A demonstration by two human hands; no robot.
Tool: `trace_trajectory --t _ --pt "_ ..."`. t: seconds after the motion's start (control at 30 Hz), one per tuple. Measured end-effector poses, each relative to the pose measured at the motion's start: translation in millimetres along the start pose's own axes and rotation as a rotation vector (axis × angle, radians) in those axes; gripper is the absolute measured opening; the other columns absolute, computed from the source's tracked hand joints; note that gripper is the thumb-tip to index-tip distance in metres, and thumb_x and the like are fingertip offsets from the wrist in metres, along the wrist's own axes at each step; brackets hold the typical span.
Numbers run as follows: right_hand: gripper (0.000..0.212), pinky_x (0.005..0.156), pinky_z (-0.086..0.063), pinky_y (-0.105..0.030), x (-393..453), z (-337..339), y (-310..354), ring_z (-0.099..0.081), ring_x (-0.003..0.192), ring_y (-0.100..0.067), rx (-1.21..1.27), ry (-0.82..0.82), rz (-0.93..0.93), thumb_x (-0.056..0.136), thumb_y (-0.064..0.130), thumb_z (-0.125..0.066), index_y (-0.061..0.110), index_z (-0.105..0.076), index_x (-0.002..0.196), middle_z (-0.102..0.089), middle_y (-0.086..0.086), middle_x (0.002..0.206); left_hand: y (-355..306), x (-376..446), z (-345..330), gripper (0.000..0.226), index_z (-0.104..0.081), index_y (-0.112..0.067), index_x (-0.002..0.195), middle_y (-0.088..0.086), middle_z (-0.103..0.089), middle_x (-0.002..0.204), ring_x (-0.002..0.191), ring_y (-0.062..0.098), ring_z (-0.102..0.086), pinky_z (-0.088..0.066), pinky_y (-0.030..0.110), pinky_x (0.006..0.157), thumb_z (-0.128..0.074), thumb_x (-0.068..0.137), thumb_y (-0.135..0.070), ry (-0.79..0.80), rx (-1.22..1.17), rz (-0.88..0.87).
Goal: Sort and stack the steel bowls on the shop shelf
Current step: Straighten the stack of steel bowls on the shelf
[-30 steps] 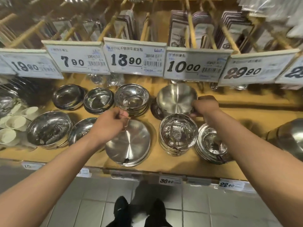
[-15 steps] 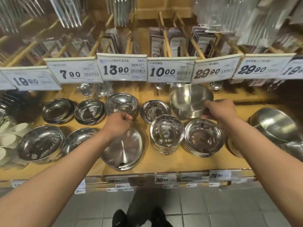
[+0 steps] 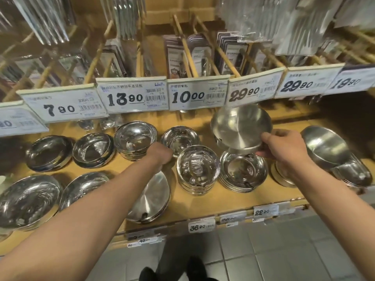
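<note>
Right hand pinches the near rim of the brushed steel bowl, lifted and tilted so its mouth faces the camera, held above and just far of the stack of shallow bowls at right-centre. From the fingers the bowl lies up, left and far; that stack sits directly below, so the right hand is the nearer one for a drop there. Left hand reaches in between the deep bowl stack and the flat plate stack; fingers hidden, grip cannot be told. Price cards read 7.80, 13.90, 10.00, 29.90, 29.90; shelf edge tags 36.90, 22.90.
</note>
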State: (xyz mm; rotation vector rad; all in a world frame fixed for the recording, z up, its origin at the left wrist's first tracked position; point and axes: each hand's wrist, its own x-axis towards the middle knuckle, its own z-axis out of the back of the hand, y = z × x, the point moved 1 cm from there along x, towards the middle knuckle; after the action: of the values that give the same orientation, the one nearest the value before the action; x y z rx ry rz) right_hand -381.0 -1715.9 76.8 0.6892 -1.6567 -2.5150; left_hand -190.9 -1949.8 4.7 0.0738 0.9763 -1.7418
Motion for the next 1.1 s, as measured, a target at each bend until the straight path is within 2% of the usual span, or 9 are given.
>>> trace_trajectory --t 0.13,0.23,0.4,0.5,0.63,0.77,0.87,1.0,1.1 --pt "0.008 0.050 -0.058 -0.019 -14.1 3.2 8.9 -0.065 0.065 -0.025 0.081 0.054 0.000 0.091 0.002 -0.062 -0.005 -0.066 0.089 -0.065 -0.018 0.087 -3.4 17.6 -17.6 0.063 -0.051 0.009 0.134 0.022 -0.064 0.124 0.093 0.029 -0.061 -0.052 0.034 0.064 -0.064 0.097 -0.041 0.074 -0.237 0.134" --pt "0.009 0.047 -0.054 -0.017 -18.3 6.7 10.5 -0.066 0.057 -0.020 0.079 0.071 0.011 0.091 0.000 -0.060 -0.004 -0.066 0.086 -0.065 -0.019 0.086 -2.4 33.1 -28.4 0.070 -0.051 0.007 0.136 0.022 -0.065 0.123 0.105 0.034 -0.063 -0.056 0.042 0.092 -0.068 0.093 -0.045 0.071 -0.333 0.201" --pt "0.009 0.057 -0.061 -0.022 -17.4 11.8 -0.2 -0.069 0.068 -0.025 0.110 0.083 -0.003 0.091 0.001 -0.062 -0.003 -0.066 0.084 -0.066 -0.019 0.091 -4.4 39.9 -32.1 0.052 -0.055 0.003 0.134 0.012 -0.062 0.076 0.050 0.016 -0.053 -0.043 0.023 0.036 -0.055 0.100 -0.037 0.056 -0.139 0.240" --pt "0.009 0.058 -0.062 -0.024 -15.5 12.8 -4.7 -0.071 0.063 -0.023 0.112 0.091 -0.014 0.091 0.001 -0.062 -0.005 -0.067 0.086 -0.067 -0.019 0.087 -6.4 40.4 -33.7 0.064 -0.048 -0.003 0.143 0.014 -0.071 0.092 0.060 0.019 -0.065 -0.057 0.032 0.047 -0.065 0.095 -0.041 0.096 -0.241 0.291" --pt "0.010 0.060 -0.063 -0.027 -16.1 11.4 -2.2 -0.071 0.062 -0.022 0.121 0.108 -0.024 0.090 0.001 -0.063 -0.001 -0.069 0.082 -0.069 -0.019 0.086 -12.5 42.0 -33.6 0.062 -0.052 0.007 0.135 0.022 -0.071 0.112 0.090 0.035 -0.074 -0.061 0.049 0.084 -0.076 0.089 -0.026 0.130 -0.573 0.325" --pt "0.010 0.051 -0.059 -0.021 -20.7 7.0 4.1 -0.068 0.058 -0.019 0.152 0.136 -0.035 0.091 0.000 -0.062 0.000 -0.068 0.084 -0.069 -0.020 0.085 -20.1 35.3 -26.9 0.048 -0.058 0.010 0.126 0.021 -0.071 0.108 0.065 0.027 -0.070 -0.058 0.033 0.051 -0.073 0.090 -0.017 0.190 -0.619 0.312" --pt "0.009 0.050 -0.058 -0.020 -23.9 4.9 7.7 -0.067 0.056 -0.018 0.165 0.149 -0.043 0.091 0.000 -0.062 0.000 -0.068 0.085 -0.068 -0.021 0.085 -25.4 32.2 -19.7 0.043 -0.055 0.008 0.133 0.023 -0.067 0.123 0.093 0.029 -0.073 -0.061 0.041 0.083 -0.065 0.095 -0.008 0.218 -0.738 0.322" --pt "0.007 0.051 -0.059 -0.020 -27.5 5.2 10.0 -0.069 0.057 -0.019 0.176 0.161 -0.034 0.090 0.001 -0.063 0.000 -0.069 0.086 -0.071 -0.022 0.090 -32.9 28.1 -6.1 0.029 -0.058 -0.004 0.127 0.018 -0.065 0.127 0.078 0.020 -0.068 -0.052 0.021 0.040 -0.059 0.098 -0.008 0.166 -0.814 0.284" --pt "0.015 0.050 -0.058 -0.019 -30.9 6.6 11.7 -0.069 0.055 -0.018 0.184 0.172 -0.038 0.091 0.001 -0.063 -0.010 -0.067 0.099 -0.070 -0.025 0.094 -36.9 21.6 4.4 0.002 -0.059 -0.008 0.098 0.014 -0.067 0.110 0.063 0.019 -0.069 -0.052 0.022 0.037 -0.058 0.099 -0.008 0.153 -0.815 0.265"
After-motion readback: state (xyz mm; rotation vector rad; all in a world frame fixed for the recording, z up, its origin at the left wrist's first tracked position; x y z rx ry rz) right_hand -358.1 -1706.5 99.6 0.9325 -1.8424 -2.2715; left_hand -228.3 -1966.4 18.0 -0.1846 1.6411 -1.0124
